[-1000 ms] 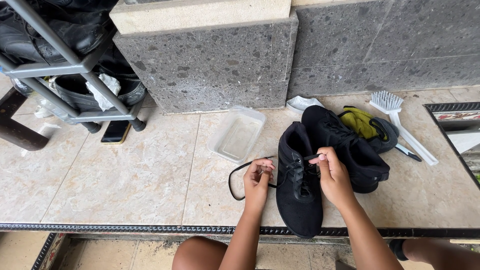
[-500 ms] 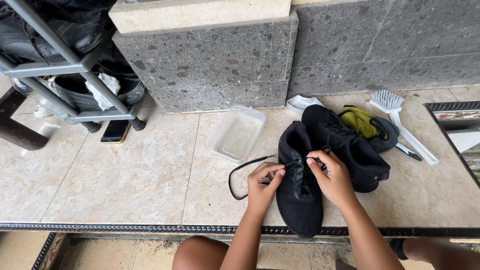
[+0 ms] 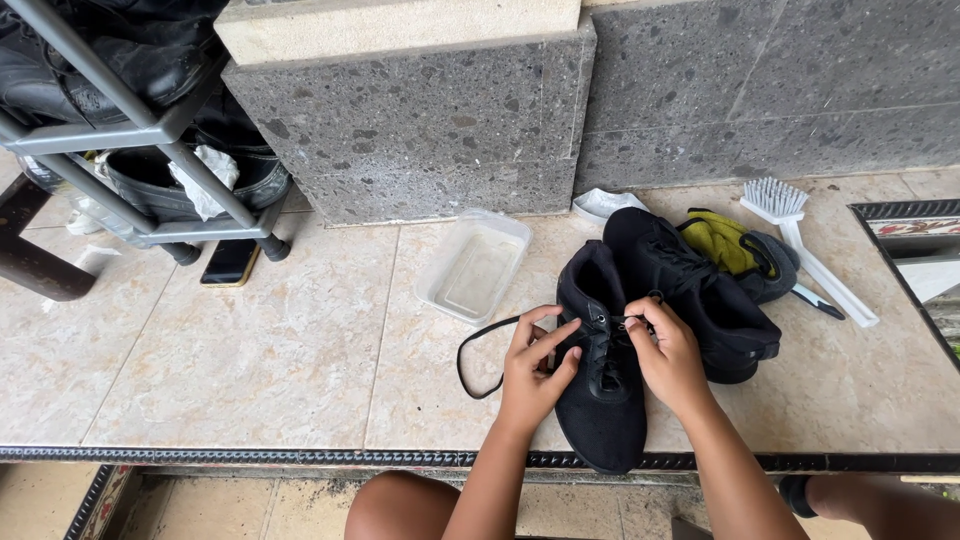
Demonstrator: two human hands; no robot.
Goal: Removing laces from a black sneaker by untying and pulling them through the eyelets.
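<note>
Two black shoes (image 3: 600, 370) lie centre-right; both hands, left hand (image 3: 535, 365) and right hand (image 3: 668, 355), pinch one black lace (image 3: 480, 345); one brush (image 3: 800, 240) upper right.

— What are the hands on?

— Both on the near black shoe (image 3: 603, 395). The left hand (image 3: 533, 367) pinches the black lace (image 3: 477, 350), which loops out over the tiles; the right hand (image 3: 665, 352) grips the lace end at the eyelets.

— And beside it?

— A second black shoe (image 3: 700, 290) touches it on the right, with a yellow-lined shoe (image 3: 738, 250) and a white brush (image 3: 800, 235) behind. A clear plastic container (image 3: 474, 266) sits to the left, a phone (image 3: 230, 262) by the metal rack (image 3: 140, 130).
</note>
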